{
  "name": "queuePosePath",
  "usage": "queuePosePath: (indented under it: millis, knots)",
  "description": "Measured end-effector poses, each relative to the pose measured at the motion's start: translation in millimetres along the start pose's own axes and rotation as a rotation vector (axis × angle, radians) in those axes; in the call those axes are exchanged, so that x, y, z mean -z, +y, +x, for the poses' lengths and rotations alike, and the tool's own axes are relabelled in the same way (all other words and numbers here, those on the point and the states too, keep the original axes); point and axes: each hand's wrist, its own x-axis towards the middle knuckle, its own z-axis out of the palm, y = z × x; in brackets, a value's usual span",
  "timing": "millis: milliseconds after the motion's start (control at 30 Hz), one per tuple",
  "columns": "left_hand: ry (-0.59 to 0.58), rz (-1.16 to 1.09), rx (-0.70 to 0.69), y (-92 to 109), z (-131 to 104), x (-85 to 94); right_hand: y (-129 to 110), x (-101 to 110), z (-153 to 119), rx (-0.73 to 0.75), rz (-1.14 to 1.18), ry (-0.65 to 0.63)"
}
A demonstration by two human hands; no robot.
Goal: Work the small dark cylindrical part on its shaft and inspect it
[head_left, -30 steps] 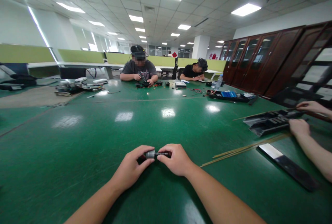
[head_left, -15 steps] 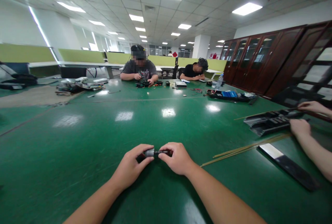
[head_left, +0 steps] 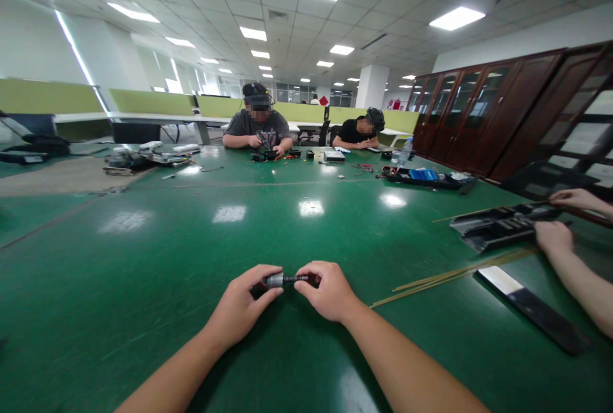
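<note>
My left hand (head_left: 243, 300) is closed round a small grey metal cylinder (head_left: 274, 281), thumb on the near side and fingers on the far side. From the cylinder's right end a thin dark ribbed shaft (head_left: 289, 279) reaches across to my right hand (head_left: 328, 292). That hand pinches the shaft between thumb and fingers, and a dark reddish end shows within its grip. The part lies level, just over the green table (head_left: 306, 349). My fingers partly hide both of its ends.
Thin yellowish rods (head_left: 431, 282) and a black-and-white flat bar (head_left: 531, 307) lie to the right. Beside them, another person's hands (head_left: 555, 234) hold a black slotted housing (head_left: 498, 225). Farther back are a tray with blue parts (head_left: 424, 175), a bottle (head_left: 407, 150) and two seated people.
My hands and the part stay almost in place. Slightly more of the dark shaft shows between my fingers, with my right hand a touch farther right.
</note>
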Motion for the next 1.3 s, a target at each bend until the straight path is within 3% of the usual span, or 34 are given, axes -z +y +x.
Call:
queuePosePath:
  millis: [1300]
  knots:
    - [0.008,-0.003,0.069,-6.6,-0.4,1.9,4.7,0.3,1.1,-0.054,0.033,0.068]
